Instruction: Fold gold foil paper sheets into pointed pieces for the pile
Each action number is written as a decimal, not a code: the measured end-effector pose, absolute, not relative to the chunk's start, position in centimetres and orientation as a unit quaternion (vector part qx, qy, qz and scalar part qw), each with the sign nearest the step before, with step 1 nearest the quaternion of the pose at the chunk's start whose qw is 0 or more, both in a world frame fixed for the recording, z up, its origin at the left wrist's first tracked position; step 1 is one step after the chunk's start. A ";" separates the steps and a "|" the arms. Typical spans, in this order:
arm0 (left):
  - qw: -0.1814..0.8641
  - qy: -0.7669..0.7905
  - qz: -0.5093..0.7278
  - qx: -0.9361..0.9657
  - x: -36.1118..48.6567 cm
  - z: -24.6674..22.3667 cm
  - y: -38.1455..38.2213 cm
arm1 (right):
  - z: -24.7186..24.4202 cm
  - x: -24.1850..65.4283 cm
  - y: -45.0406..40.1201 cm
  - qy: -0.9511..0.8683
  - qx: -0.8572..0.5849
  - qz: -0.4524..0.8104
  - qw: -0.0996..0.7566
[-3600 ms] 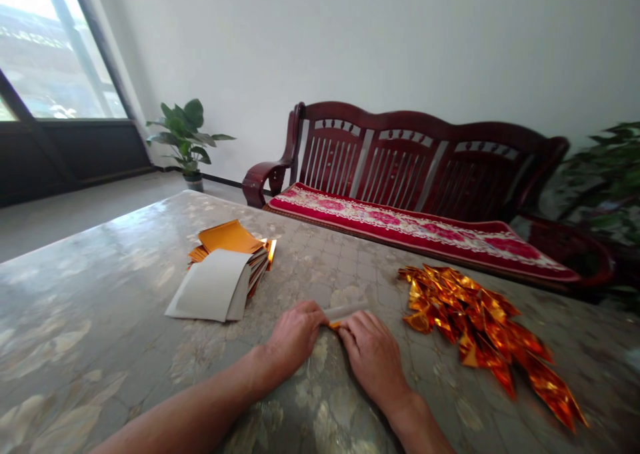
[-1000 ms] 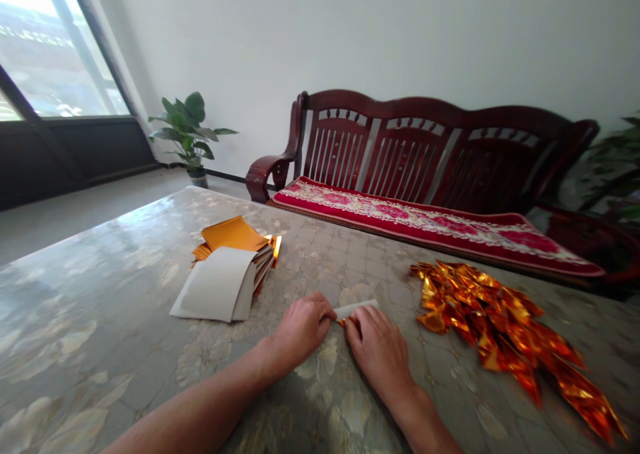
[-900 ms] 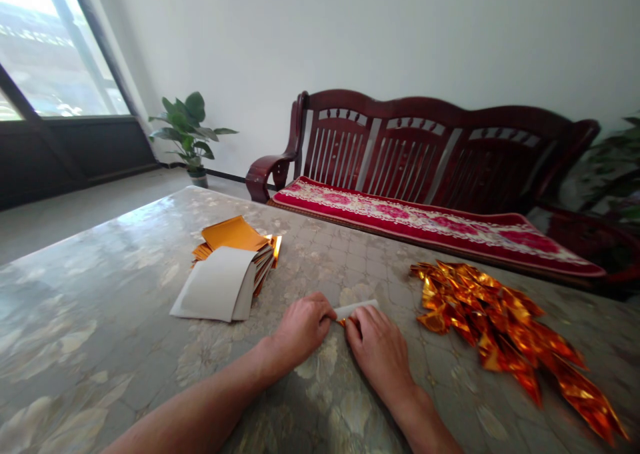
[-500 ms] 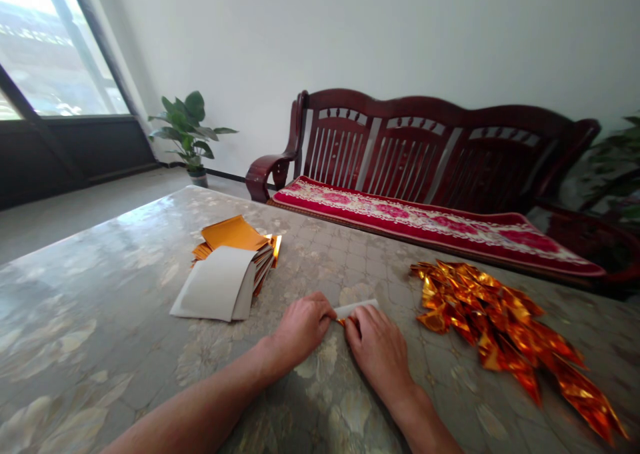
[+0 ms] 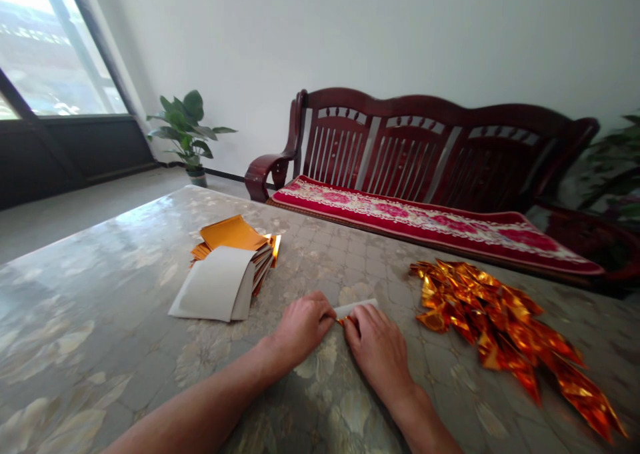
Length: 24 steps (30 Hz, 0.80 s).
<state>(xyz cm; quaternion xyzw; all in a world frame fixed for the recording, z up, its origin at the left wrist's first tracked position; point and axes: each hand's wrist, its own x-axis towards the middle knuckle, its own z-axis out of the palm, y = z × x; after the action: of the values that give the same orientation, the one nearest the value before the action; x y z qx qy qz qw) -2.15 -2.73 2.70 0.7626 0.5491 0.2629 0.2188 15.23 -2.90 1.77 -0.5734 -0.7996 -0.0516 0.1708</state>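
Note:
Between my two hands lies a sheet of gold foil paper (image 5: 356, 307), pale side up, with a folded gold edge showing nearest me. My left hand (image 5: 309, 322) pinches its left end, fingers curled. On the right end my right hand (image 5: 377, 347) presses with bent fingers, covering part of the paper. To the left is a loose stack of foil paper sheets (image 5: 215, 284), some gold side up and some pale side up. A heap of folded shiny gold foil pieces (image 5: 493, 321) lies to the right.
All of this rests on a table with a patterned grey cover (image 5: 125, 367). Past its far edge stands a dark red wooden bench (image 5: 400, 151) with a red floral seat cover (image 5: 430, 221). A potted plant (image 5: 187, 134) stands by the wall, near a window (image 5: 55, 47).

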 end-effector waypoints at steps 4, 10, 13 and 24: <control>0.204 0.577 0.243 0.753 -1.8 2.9 -2.6 | 1.7 15.2 -2.8 -0.799 -0.576 -0.048 0.164; 0.168 0.607 0.207 0.748 -1.3 3.2 -2.4 | 1.9 15.2 -2.8 -0.799 -0.578 -0.046 0.161; 0.162 0.615 0.196 0.747 -1.1 3.4 -2.4 | 2.1 15.2 -2.9 -0.798 -0.581 -0.037 0.156; 0.130 0.638 0.164 0.741 -0.8 4.0 -2.1 | 2.2 15.4 -3.1 -0.800 -0.582 -0.011 0.148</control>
<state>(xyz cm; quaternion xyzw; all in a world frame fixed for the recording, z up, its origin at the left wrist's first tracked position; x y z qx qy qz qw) -0.76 -2.10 4.05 0.7409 0.6381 0.1639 0.1302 15.38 -3.05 2.22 -0.5818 -0.7997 -0.0107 0.1477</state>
